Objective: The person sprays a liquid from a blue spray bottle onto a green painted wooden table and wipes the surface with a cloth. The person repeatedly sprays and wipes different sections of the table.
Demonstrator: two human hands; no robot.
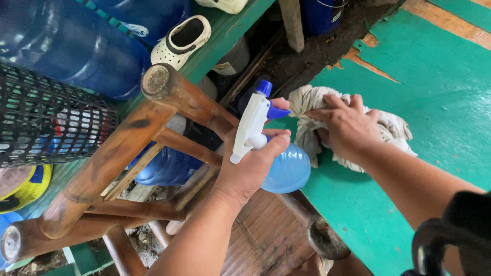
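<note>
My left hand (250, 163) grips a spray bottle (286, 171) with a light blue body and a white head with a blue trigger and nozzle, index finger on the trigger. It is held above a bamboo chair frame (117, 153). My right hand (348, 128) presses a crumpled off-white rag (394, 128) flat on the green painted surface (440, 92), just right of the bottle.
Large blue water jugs (71, 51) lie at the upper left beside a black mesh basket (46, 122). A white perforated clog (181, 41) rests on a green plank. Another blue jug (166, 168) sits under the chair. The green surface has chipped paint near its far edge.
</note>
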